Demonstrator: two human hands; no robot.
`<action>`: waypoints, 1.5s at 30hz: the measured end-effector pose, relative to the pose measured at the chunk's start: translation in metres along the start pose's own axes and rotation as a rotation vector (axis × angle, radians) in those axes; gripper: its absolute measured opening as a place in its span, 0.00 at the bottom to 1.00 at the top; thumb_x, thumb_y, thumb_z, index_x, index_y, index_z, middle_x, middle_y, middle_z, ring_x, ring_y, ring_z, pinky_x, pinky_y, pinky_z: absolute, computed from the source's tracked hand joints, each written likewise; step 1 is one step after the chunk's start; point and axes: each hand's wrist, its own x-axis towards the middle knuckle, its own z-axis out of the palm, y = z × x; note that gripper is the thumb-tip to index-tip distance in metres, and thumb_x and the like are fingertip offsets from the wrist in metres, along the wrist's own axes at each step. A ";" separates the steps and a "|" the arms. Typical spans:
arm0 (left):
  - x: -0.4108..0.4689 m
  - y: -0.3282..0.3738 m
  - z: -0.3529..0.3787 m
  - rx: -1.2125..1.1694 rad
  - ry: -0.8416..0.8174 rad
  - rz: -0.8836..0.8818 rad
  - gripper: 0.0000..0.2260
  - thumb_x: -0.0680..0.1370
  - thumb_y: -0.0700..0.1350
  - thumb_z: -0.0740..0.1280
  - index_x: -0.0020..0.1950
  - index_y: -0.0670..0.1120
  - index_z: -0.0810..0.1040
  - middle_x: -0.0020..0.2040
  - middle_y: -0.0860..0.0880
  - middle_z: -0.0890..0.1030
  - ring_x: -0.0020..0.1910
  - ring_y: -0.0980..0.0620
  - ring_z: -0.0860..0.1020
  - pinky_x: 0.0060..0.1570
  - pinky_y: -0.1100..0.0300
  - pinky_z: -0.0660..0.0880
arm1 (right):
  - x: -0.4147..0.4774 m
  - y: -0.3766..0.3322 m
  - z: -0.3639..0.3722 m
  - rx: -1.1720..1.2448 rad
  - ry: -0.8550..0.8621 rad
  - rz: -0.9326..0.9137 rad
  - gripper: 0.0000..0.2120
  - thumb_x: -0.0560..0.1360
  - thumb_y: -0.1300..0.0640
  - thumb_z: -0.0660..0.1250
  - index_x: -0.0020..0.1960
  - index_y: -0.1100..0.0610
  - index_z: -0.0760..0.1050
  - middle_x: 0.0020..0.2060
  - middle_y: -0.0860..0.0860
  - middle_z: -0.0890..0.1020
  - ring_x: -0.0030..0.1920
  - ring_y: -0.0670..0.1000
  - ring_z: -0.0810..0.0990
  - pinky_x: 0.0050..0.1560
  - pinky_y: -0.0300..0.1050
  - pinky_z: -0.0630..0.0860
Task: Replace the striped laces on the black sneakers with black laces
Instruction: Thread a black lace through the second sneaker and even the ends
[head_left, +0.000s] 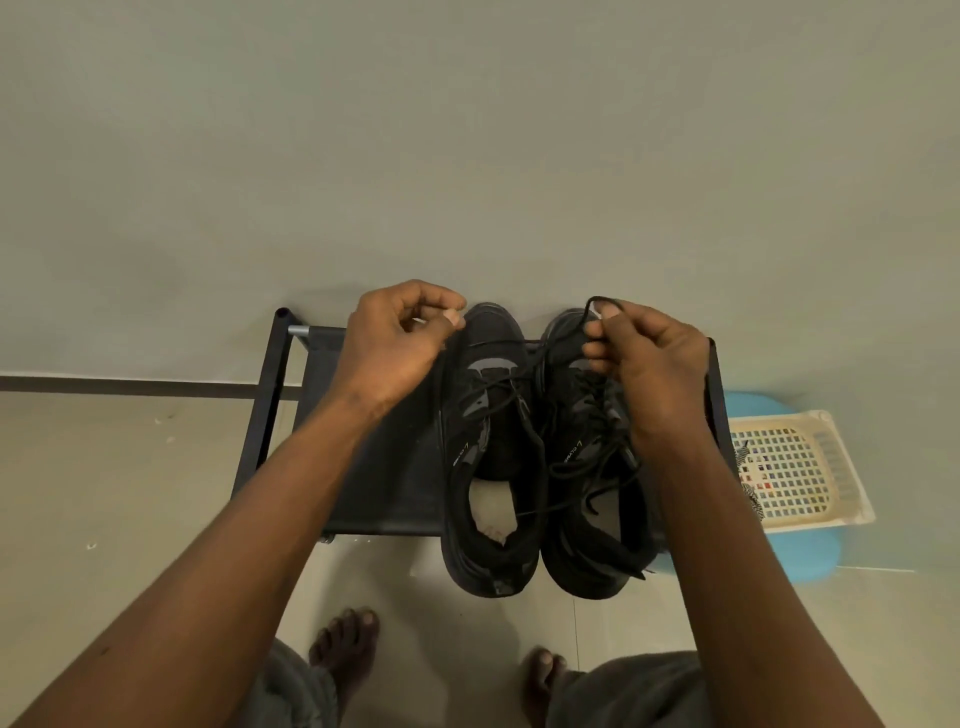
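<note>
Two black sneakers stand side by side on a low black rack (374, 467), toes toward the wall: the left sneaker (488, 457) and the right sneaker (587, 467). A black lace (514, 387) runs across both shoes. My left hand (395, 343) pinches one end of it above the left shoe's toe. Over the right shoe's toe, my right hand (649, 353) grips the other end, which loops up above the fingers. A striped lace (748, 488) hangs over the edge of the basket at the right.
A cream plastic basket (810, 467) sits on a blue stool (800, 556) right of the rack. The wall stands directly behind the rack. My bare feet (343, 654) are on the tiled floor in front of it.
</note>
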 end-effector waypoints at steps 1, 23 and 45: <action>-0.002 0.001 0.001 0.112 -0.020 0.011 0.02 0.79 0.48 0.74 0.47 0.54 0.86 0.41 0.54 0.86 0.42 0.56 0.83 0.46 0.59 0.80 | -0.003 0.000 0.004 -0.076 -0.052 -0.028 0.06 0.81 0.59 0.69 0.53 0.60 0.84 0.37 0.53 0.85 0.36 0.49 0.81 0.38 0.41 0.81; -0.016 0.008 0.015 0.120 -0.365 0.237 0.11 0.80 0.45 0.72 0.62 0.51 0.84 0.54 0.55 0.86 0.56 0.57 0.84 0.60 0.50 0.81 | -0.023 -0.006 0.024 -0.322 -0.489 -0.259 0.07 0.81 0.57 0.70 0.50 0.57 0.86 0.41 0.50 0.87 0.45 0.51 0.86 0.51 0.53 0.83; 0.004 -0.006 -0.010 0.043 0.071 -0.152 0.07 0.75 0.47 0.79 0.40 0.48 0.85 0.34 0.50 0.85 0.30 0.55 0.80 0.36 0.59 0.79 | -0.016 -0.006 0.005 -0.919 0.150 -0.281 0.13 0.82 0.48 0.65 0.63 0.49 0.80 0.55 0.49 0.81 0.49 0.51 0.80 0.47 0.44 0.70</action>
